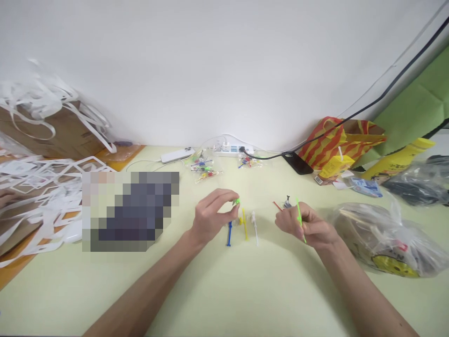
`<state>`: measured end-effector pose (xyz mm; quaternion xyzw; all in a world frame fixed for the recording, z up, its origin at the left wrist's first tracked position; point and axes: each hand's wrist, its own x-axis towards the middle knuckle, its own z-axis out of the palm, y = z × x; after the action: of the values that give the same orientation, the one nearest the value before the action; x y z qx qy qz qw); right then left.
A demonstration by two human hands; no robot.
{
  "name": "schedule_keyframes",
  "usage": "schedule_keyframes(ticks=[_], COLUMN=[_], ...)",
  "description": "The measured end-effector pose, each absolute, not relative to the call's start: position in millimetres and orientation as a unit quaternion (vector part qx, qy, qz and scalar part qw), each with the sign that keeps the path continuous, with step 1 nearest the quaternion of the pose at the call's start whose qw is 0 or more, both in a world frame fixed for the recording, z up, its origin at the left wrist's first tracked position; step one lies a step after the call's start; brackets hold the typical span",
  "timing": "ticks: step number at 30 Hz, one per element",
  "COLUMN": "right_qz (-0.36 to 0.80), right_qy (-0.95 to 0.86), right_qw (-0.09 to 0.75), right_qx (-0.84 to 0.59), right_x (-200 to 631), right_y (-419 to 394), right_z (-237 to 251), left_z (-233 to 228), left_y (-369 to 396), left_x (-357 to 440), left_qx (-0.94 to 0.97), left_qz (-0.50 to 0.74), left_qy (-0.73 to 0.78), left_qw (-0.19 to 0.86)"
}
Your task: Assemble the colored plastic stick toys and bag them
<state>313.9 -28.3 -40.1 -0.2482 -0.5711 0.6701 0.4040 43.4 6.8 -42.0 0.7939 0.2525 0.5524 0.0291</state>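
Observation:
My left hand [214, 211] pinches a small bright green plastic piece [236, 201] between thumb and fingertips. Held upright in my right hand [304, 223] is a thin green plastic stick [299, 219]. Between the hands, a blue stick [229, 234], a yellow stick [244, 224] and a white stick [255, 229] lie roughly side by side on the pale green table [224, 290]. Past my right hand a red stick [277, 206] and a dark grey piece [287, 203] lie on the table, partly hidden by the fingers.
Small clear bags of coloured parts [206, 171] lie near a power strip [228, 150] by the wall. A white phone [177, 154] and a black phone [297, 163] flank them. At right sit a striped bag [322, 140] and a knotted plastic bag [389, 238]; white strips [59, 196] cover the left.

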Motion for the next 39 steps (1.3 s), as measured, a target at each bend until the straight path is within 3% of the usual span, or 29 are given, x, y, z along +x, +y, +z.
schedule_keyframes(ticks=[6,15,23,39], right_qz=[0.625,0.567,0.535,0.576], right_qy=[-0.556,-0.632,-0.671,-0.608], right_qw=[0.403,0.220,0.132,0.126], right_qx=[-0.372,-0.481,-0.496,-0.532], right_x=[333,334,332,330], right_y=[-20,-16,-19,-22], right_z=[-32,-31,-35,-38], left_z=[-48,-62,-65,-60], left_y=[3,-5,-6,-9], left_x=[51,68,73,81], left_qx=[0.821,0.870,0.896,0.905], left_qz=[0.523,0.452,0.396,0.376], left_qy=[0.224,0.185,0.185,0.196], left_qw=[0.045,0.073,0.083,0.037])
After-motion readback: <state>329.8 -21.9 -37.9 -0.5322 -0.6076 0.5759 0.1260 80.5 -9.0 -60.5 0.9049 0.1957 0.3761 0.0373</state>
